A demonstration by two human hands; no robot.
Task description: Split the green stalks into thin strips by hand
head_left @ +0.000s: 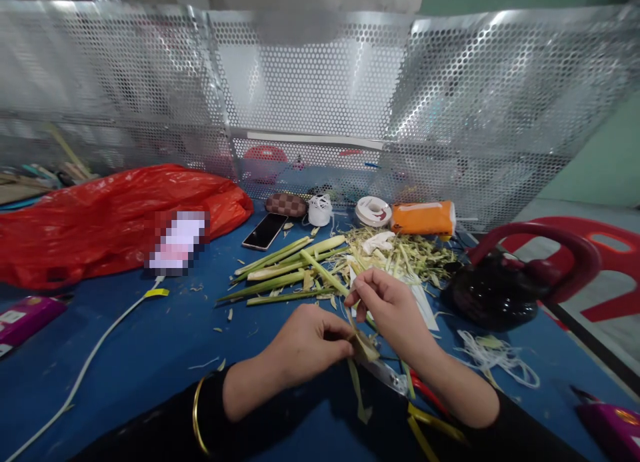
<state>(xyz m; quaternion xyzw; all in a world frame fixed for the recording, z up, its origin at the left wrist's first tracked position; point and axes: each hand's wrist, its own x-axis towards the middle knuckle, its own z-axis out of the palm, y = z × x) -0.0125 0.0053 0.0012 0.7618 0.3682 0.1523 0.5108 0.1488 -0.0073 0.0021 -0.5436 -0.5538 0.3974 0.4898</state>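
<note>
While a pale yellow-green, folded strip of plant leaf (369, 349) dangles a thin tail at lower centre, the left hand (314, 335) pinches it, thumb against fingers; the right hand (387, 302) curls just above, its grip unclear, both forearms angling inward from the lower corners.

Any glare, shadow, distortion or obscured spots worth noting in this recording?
Head view: bright streaks of glare on the perforated metal panels, small highlights on the black pot; head view: dark shadow on the blue table below the left hand; head view: wide-angle stretching toward the side edges; head view: a pixelated block beside the red plastic bag hides detail.
</note>
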